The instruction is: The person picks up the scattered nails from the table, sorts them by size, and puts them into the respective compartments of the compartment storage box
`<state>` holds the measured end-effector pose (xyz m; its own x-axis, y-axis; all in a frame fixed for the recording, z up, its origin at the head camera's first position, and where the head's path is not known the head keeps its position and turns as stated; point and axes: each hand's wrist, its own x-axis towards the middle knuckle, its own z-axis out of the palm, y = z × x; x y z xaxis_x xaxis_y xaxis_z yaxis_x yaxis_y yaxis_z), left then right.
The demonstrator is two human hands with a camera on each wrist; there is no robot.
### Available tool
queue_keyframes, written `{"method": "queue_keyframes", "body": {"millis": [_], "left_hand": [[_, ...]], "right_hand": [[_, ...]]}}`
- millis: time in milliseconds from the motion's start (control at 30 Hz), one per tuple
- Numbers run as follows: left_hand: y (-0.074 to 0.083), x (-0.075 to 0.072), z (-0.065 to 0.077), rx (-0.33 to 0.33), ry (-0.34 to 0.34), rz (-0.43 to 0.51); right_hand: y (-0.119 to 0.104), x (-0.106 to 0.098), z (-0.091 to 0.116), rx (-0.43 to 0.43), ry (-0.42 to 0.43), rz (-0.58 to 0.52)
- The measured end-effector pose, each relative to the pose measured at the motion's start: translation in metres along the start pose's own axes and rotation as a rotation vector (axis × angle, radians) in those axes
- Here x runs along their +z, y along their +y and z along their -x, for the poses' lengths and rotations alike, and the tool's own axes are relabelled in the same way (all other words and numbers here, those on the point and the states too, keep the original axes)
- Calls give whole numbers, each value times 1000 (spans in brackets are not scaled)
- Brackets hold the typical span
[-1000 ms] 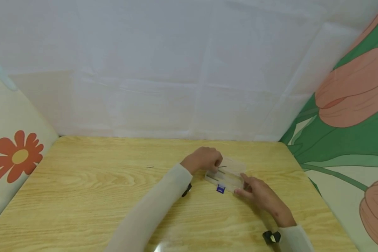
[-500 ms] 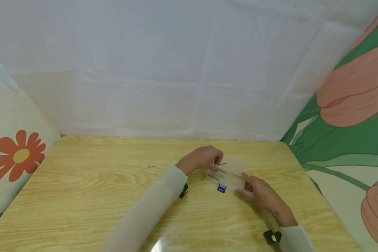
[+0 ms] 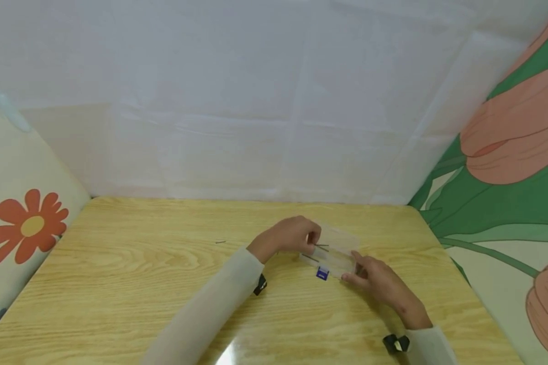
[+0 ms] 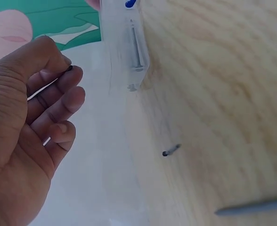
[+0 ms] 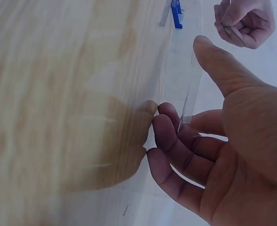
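Note:
Over the left part of a clear plastic box (image 3: 335,261), my left hand (image 3: 289,234) pinches a thin dark nail (image 3: 321,245) between thumb and fingertips. In the left wrist view only the nail's dark end shows at the fingertips (image 4: 75,73). Inside the box lies a nail (image 4: 136,47) with a flat head. My right hand (image 3: 376,281) grips the box's right end, with its thumb and fingers on opposite sides. The box's lid (image 3: 340,235) stands open toward the back. A blue latch (image 3: 322,273) is on the near side.
A loose nail (image 3: 220,242) lies on the wooden table (image 3: 141,284), left of my left hand. Near the left wrist camera is a blurred grey rod (image 4: 251,207). White sheeting (image 3: 210,101) hangs behind the table, and a flower-printed panel (image 3: 493,243) stands at the right.
My left hand dips slightly with the nail, bringing it lower over the box. The right hand keeps its grip on the box, nearly still.

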<state>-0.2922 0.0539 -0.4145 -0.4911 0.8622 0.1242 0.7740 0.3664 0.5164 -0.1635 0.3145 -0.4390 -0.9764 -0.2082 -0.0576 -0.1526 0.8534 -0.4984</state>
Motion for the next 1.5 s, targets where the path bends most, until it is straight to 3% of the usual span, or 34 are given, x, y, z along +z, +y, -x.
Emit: {"method": "queue_keyframes", "body": {"millis": [300, 467, 800, 1067, 1500], "left_hand": [[1, 7, 8, -77, -10, -44], [0, 10, 11, -79, -33, -26], [-2, 8, 22, -88, -5, -129], [-7, 1, 43, -111, -17, -151], [-14, -11, 91, -159, -19, -219]], "right_hand": [[-1, 1, 0, 3, -2, 2], [-2, 0, 1, 5, -4, -11], [-3, -1, 3, -18, 9, 12], [-4, -1, 3, 27, -23, -2], [-3, -2, 3, 23, -27, -9]]}}
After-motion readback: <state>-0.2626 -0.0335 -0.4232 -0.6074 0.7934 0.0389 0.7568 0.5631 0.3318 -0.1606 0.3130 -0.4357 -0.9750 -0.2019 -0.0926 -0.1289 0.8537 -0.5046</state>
